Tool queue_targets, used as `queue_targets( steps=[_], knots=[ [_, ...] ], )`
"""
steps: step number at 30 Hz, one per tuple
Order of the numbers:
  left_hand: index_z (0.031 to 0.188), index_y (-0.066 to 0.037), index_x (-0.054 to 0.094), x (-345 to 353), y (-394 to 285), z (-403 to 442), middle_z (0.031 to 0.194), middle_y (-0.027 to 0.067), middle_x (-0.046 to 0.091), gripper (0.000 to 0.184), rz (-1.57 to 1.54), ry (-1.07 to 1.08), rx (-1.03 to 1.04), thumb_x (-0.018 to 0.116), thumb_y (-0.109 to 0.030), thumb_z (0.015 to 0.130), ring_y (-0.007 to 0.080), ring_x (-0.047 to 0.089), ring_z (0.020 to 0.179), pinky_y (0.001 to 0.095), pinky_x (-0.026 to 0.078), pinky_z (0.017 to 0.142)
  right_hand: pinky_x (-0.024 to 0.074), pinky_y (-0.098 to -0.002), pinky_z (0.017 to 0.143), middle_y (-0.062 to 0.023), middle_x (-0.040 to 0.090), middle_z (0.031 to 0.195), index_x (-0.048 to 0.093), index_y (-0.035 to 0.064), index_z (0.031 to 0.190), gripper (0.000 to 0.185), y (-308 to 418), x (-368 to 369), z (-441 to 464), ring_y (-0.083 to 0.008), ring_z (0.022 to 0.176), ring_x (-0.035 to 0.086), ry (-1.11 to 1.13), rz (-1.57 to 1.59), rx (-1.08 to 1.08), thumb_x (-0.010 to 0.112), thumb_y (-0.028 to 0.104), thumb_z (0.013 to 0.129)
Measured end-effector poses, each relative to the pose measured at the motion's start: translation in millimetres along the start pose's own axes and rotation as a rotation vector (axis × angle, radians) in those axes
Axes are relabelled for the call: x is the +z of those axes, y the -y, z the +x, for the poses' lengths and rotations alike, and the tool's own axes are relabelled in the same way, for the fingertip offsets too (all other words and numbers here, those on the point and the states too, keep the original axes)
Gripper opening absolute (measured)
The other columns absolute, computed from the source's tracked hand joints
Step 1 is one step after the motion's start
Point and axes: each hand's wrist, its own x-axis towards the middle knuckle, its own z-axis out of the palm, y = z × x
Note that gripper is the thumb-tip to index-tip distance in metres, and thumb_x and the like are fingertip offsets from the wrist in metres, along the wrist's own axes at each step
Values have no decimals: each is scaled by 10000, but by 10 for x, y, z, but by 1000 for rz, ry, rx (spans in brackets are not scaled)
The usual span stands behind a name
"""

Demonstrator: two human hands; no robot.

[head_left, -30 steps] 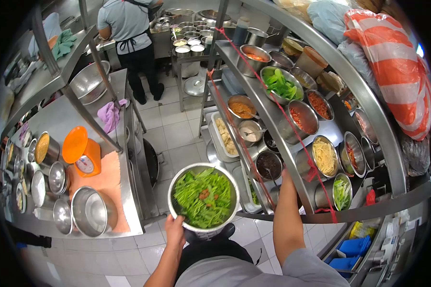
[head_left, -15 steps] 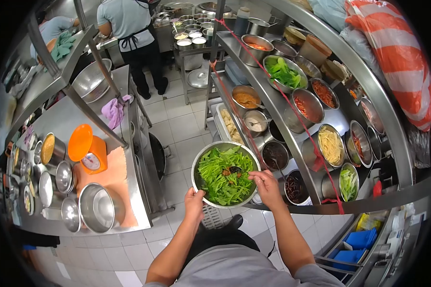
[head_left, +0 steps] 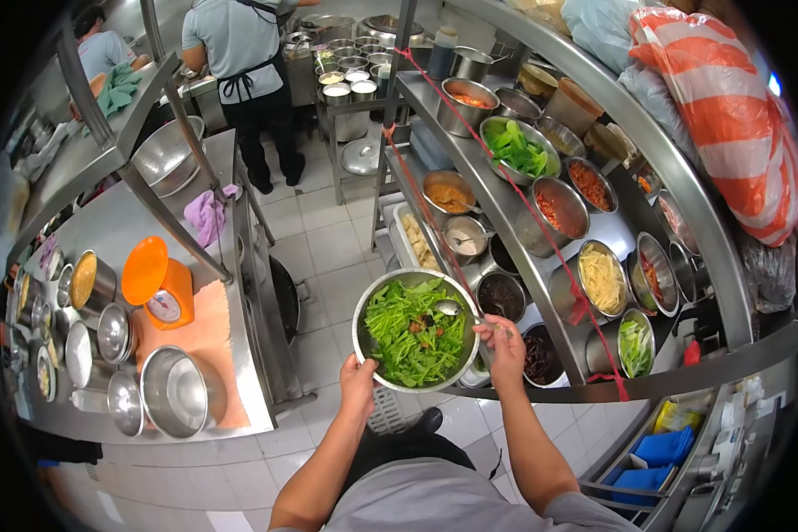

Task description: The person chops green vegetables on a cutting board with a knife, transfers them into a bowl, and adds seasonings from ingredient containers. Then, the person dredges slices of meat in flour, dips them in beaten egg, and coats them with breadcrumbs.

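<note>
My left hand [head_left: 358, 383] grips the rim of a steel bowl [head_left: 360, 348] at its lower left side. Chopped leafy greens [head_left: 408, 310] fill the bowl, with a small heap of dark brown and reddish seasoning [head_left: 424, 335] in the middle. Between the fingers of my right hand [head_left: 503, 348] is the handle of a metal spoon [head_left: 449, 308]. Its bowl end hangs over the greens, at the upper right of the heap. Just right of that hand stands a pot of dark dried pieces [head_left: 541, 353].
On my right, a steel shelf [head_left: 514, 232] carries pots of shredded yellow strips [head_left: 602, 279], red chopped food and greens. A red string [head_left: 554, 246] runs across its front. An orange scale [head_left: 167, 297] and a steel pot [head_left: 173, 390] stand on the left table. Another person [head_left: 239, 80] stands ahead.
The spoon's bowl end has lifted off the seasoning heap and moved right, now showing clearly. My right hand has shifted slightly right. The view has shifted a little.
</note>
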Motion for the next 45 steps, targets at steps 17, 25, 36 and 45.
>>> queue_targets(
  steps=[17, 25, 36, 45],
  knots=[
    [871, -70, 575, -723, 234, -333, 785, 14, 615, 91, -5, -104, -16, 560, 3, 818, 108, 572, 623, 265, 475, 537, 462, -183, 572, -55, 655, 1164, 569, 94, 1212, 301, -593, -726, 1197, -89, 724, 605, -241, 255, 280, 576, 244, 951],
    [841, -81, 575, -1069, 511, -795, 752, -10, 597, 98, 63, -184, -8, 559, 10, 807, 74, 504, 563, 238, 398, 490, 469, -213, 635, -29, 670, 917, 604, 57, 1159, 229, -152, -306, -778, -69, 700, 572, 253, -12, 369, 568, 181, 970],
    [927, -58, 584, -704, 2068, -2036, 761, 8, 595, 142, 400, -107, -168, 537, -8, 802, 115, 527, 555, 250, 402, 462, 522, -295, 761, -89, 711, 919, 669, 55, 1072, 189, -157, -2546, -3205, -165, 820, 667, 307, -448, 438, 618, 171, 932],
    [916, -78, 567, 628, 3699, -2392, 766, 30, 599, 145, 514, 353, -265, 558, -15, 786, 139, 536, 529, 259, 407, 422, 500, -262, 684, -31, 646, 828, 617, 46, 1157, 247, -205, -4934, -4498, -101, 775, 620, -472, -226, 460, 598, 151, 934]
  ],
)
